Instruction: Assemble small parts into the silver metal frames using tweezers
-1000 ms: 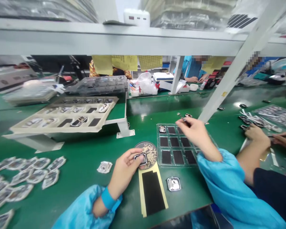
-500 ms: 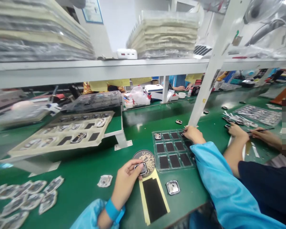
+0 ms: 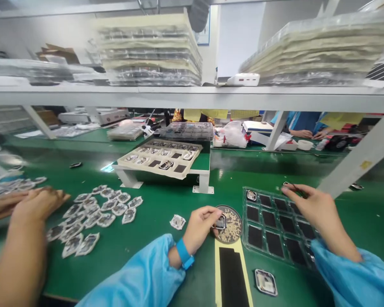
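My left hand (image 3: pixel 202 226) pinches a small rounded-square watch case (image 3: pixel 221 221) over a round dish (image 3: pixel 232 226) speckled with tiny tan pieces. My right hand (image 3: pixel 315 204) is closed above the far right of a clear tray (image 3: pixel 251 250) with dark square pads in its pockets. A thin dark tool (image 3: pixel 298 188) shows at its fingers; its kind is unclear. One watch case (image 3: pixel 251 195) sits in the tray's far-left pocket. Another watch case (image 3: pixel 265 282) lies on the green table near me. Below the dish is a yellow-edged black strip (image 3: pixel 232 275). A white-wrapped case (image 3: pixel 178 221) lies left of my left hand.
Several wrapped cases (image 3: pixel 105 219) spread across the left of the table, beside a co-worker's hands (image 3: pixel 40 202). A beige tray (image 3: pixel 141 170) of parts rests on a raised stand (image 3: pixel 203 181). A shelf edge (image 3: pixel 179 97) with stacked trays crosses above; a slanted post (image 3: pixel 355 164) rises at right.
My view has swung left, bringing a co-worker's hands into sight at left. My left hand still holds the watch case by the dish. My right hand remains around the tray's far right side.
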Demonstrator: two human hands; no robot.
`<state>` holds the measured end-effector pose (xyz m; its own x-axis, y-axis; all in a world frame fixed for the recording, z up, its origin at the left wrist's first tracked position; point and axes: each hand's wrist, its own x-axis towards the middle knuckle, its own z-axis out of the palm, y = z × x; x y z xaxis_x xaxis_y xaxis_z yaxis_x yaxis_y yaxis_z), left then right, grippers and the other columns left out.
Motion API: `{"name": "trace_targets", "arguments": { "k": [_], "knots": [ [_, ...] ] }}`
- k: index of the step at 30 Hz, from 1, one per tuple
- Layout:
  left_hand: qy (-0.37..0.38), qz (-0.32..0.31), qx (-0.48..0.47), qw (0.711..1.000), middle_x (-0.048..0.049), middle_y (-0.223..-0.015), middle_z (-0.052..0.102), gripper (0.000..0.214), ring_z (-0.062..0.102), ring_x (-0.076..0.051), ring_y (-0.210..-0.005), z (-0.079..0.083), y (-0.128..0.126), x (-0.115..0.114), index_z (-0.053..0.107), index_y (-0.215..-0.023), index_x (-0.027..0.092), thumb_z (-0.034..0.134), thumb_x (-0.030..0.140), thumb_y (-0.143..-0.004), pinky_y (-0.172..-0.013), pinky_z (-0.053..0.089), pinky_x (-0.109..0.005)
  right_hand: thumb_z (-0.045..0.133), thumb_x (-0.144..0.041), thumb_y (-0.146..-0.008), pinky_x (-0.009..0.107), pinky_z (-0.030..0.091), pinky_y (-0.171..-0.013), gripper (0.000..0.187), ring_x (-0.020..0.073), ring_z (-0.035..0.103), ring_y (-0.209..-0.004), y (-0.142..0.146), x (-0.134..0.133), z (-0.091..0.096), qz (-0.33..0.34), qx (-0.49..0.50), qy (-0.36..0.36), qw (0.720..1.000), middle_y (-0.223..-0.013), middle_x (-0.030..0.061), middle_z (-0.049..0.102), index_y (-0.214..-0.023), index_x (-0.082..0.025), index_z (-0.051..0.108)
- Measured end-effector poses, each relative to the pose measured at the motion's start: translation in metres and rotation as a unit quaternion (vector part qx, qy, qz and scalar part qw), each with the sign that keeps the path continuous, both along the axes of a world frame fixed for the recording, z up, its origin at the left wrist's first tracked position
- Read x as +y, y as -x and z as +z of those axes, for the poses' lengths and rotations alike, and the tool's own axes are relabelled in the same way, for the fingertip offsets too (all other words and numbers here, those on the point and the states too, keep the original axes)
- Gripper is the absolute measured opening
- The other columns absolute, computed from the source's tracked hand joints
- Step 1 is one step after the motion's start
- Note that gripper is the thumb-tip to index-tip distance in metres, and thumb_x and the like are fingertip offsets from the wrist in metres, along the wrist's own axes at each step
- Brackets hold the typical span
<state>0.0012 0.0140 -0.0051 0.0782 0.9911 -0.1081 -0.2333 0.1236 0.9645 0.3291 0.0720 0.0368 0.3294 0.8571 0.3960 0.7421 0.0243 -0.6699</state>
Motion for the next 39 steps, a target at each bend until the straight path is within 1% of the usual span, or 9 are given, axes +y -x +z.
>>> {"name": "trace_targets", "arguments": {
  "k": [3,5,9,13,17,20,26,34,39],
  "knots": [
    [0.000,-0.008,-0.012,1.000,-0.0080,-0.076,0.071,0.043,0.063,-0.012,-0.053,0.000,0.002,0.000,0.077,-0.098,0.010,0.073,0.050,-0.082,-0.041,0.031,-0.017,0.081,-0.045,-0.074,0.039,0.057,-0.081,0.025,0.0253,0.070,-0.086,0.060,-0.025,0.013,0.200,0.124,-0.093,0.967,-0.090,0.0065,0.076,-0.083,-0.022,0.080],
    [-0.004,-0.020,-0.027,0.999,-0.0099,-0.082,0.073,0.041,0.066,-0.014,-0.056,0.000,0.003,0.000,0.075,-0.105,0.011,0.069,0.047,-0.086,-0.043,0.030,-0.018,0.082,-0.042,-0.074,0.037,0.059,-0.079,0.022,0.0236,0.071,-0.084,0.093,-0.039,0.011,0.279,0.182,-0.029,0.942,-0.090,0.0063,0.077,-0.083,-0.022,0.080],
    [-0.023,-0.033,-0.028,0.999,-0.0109,-0.088,0.075,0.034,0.067,-0.016,-0.064,0.000,0.003,-0.001,0.074,-0.110,0.011,0.068,0.035,-0.086,-0.051,0.037,-0.022,0.081,-0.044,-0.075,0.034,0.060,-0.071,0.028,0.0215,0.073,-0.076,0.124,-0.053,-0.010,0.331,0.307,0.131,0.883,-0.085,0.0057,0.079,-0.088,-0.020,0.079],
    [-0.045,-0.048,-0.005,0.998,-0.0104,-0.093,0.077,0.038,0.066,-0.017,-0.071,0.003,0.002,-0.004,0.073,-0.118,0.012,0.067,0.024,-0.082,-0.058,0.044,-0.023,0.081,-0.047,-0.075,0.029,0.057,-0.069,0.030,0.0179,0.071,-0.069,0.129,-0.056,-0.025,0.344,0.354,0.199,0.847,-0.077,0.0047,0.077,-0.081,-0.017,0.077],
    [-0.055,-0.074,-0.029,0.995,-0.0118,-0.122,0.073,0.044,0.068,-0.026,-0.111,0.006,0.000,-0.008,0.072,-0.121,0.016,0.068,0.014,-0.077,-0.092,0.052,-0.032,0.080,-0.046,-0.078,0.027,0.053,-0.066,0.031,0.0156,0.067,-0.064,0.133,-0.057,-0.027,0.331,0.352,0.211,0.850,-0.068,0.0025,0.073,-0.073,-0.017,0.074],
    [-0.071,-0.081,-0.025,0.994,-0.0114,-0.127,0.071,0.044,0.064,-0.028,-0.120,0.006,-0.001,-0.010,0.070,-0.123,0.018,0.069,0.013,-0.079,-0.103,0.048,-0.036,0.079,-0.045,-0.079,0.027,0.052,-0.066,0.029,0.0152,0.066,-0.064,0.136,-0.058,-0.029,0.329,0.348,0.212,0.852,-0.067,0.0020,0.072,-0.073,-0.017,0.073],
    [-0.090,-0.076,0.035,0.992,-0.0122,-0.129,0.069,0.045,0.066,-0.028,-0.114,0.000,-0.001,-0.011,0.068,-0.128,0.018,0.070,0.016,-0.083,-0.097,0.052,-0.036,0.076,-0.050,-0.080,0.025,0.047,-0.054,0.035,0.0138,0.060,-0.056,0.136,-0.059,-0.032,0.311,0.336,0.210,0.864,-0.063,0.0020,0.070,-0.072,-0.016,0.072],
    [-0.103,-0.050,0.157,0.981,-0.0069,-0.090,0.072,0.050,0.059,-0.017,-0.068,-0.006,-0.003,-0.012,0.066,-0.132,0.018,0.073,0.024,-0.083,-0.067,0.050,-0.028,0.077,-0.051,-0.079,0.026,0.049,-0.058,0.036,0.0149,0.062,-0.058,0.136,-0.057,-0.036,0.299,0.334,0.194,0.873,-0.064,0.0028,0.071,-0.073,-0.016,0.073],
    [-0.113,-0.033,0.206,0.972,-0.0041,-0.079,0.068,0.048,0.052,-0.016,-0.063,-0.005,-0.005,-0.012,0.068,-0.132,0.019,0.070,0.028,-0.085,-0.064,0.047,-0.029,0.076,-0.053,-0.080,0.027,0.048,-0.059,0.039,0.0153,0.062,-0.058,0.139,-0.059,-0.038,0.290,0.339,0.196,0.873,-0.064,0.0034,0.071,-0.073,-0.016,0.072]
  ]
}}
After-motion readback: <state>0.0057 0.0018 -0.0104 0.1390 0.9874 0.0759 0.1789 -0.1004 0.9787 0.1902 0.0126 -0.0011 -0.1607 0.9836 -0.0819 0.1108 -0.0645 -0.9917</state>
